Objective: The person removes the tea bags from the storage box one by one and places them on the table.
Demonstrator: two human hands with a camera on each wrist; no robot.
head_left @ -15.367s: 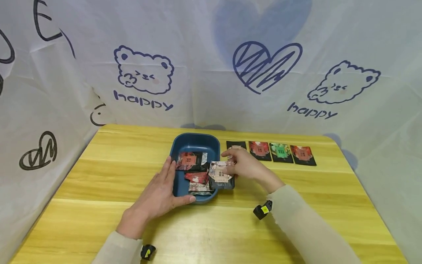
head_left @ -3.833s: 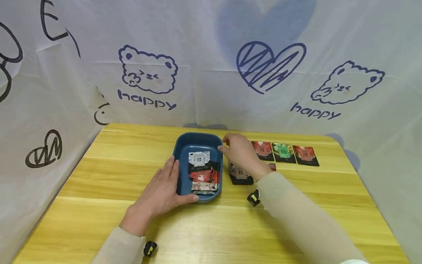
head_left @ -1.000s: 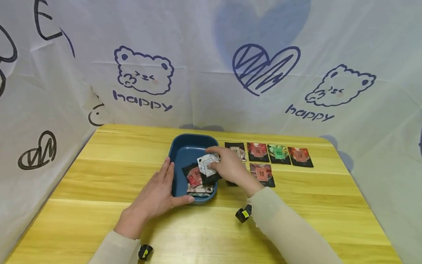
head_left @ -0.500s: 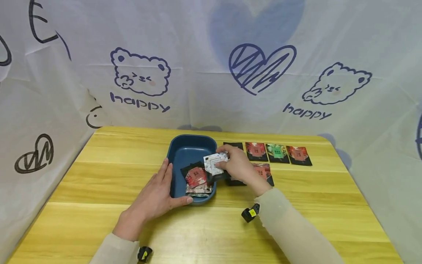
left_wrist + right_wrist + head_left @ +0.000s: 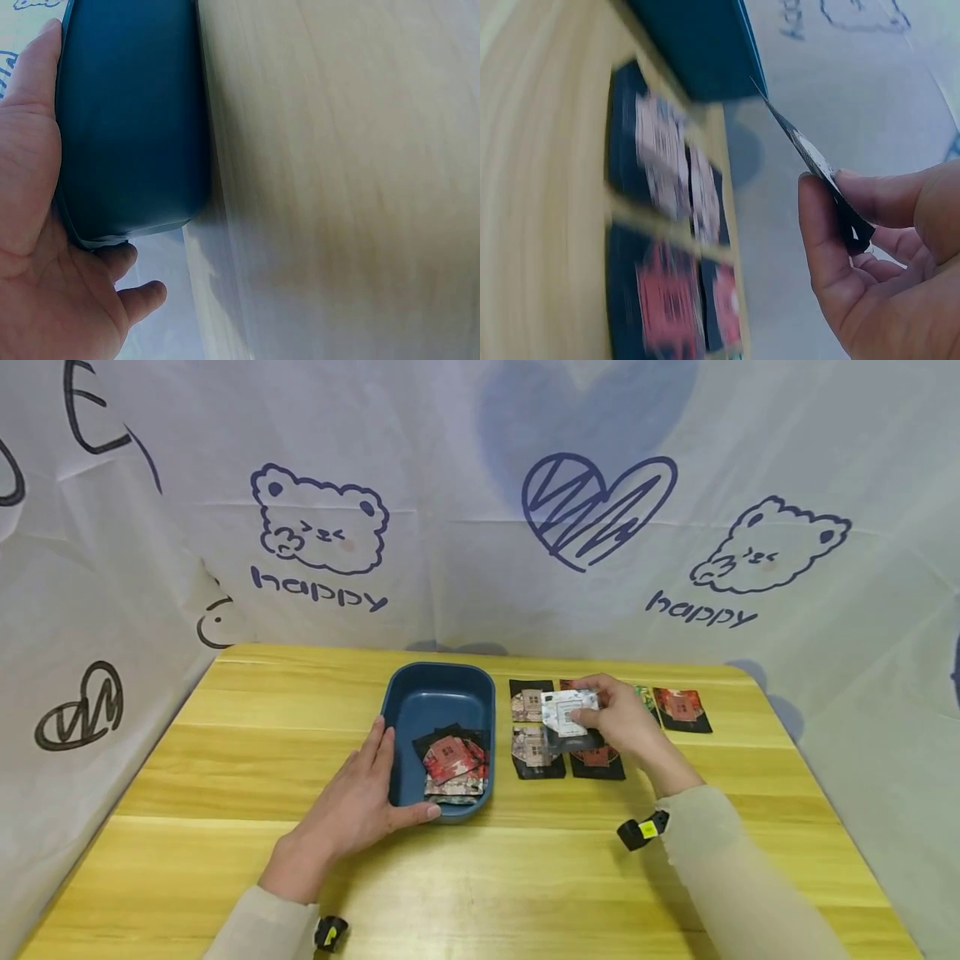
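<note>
A white-and-black sachet point(image 5: 570, 713) is pinched between the thumb and fingers of my right hand point(image 5: 626, 718). It hovers over the sachets laid out on the table, and in the right wrist view the held sachet point(image 5: 817, 169) is seen nearly edge-on, clear of the table. My left hand point(image 5: 352, 797) rests along the left side of the blue plastic bin point(image 5: 427, 681), fingers straight and thumb at its front rim. Inside the bin lies a loose pile of sachets point(image 5: 453, 760), a red one on top. The left wrist view shows the palm beside the bin's wall point(image 5: 135, 127).
Right of the bin, a back row holds a beige sachet point(image 5: 531, 702), a partly covered red one, a green one point(image 5: 647, 700) and another red one point(image 5: 682, 706). In front lie a beige sachet point(image 5: 537, 752) and a red one point(image 5: 597, 762). A white drawn-on sheet point(image 5: 465, 568) hangs behind the table.
A front row of two sachets has been laid on the table. My right hand has lifted the white sachet from the bin and carried it right. The left hand stays at the bin.
</note>
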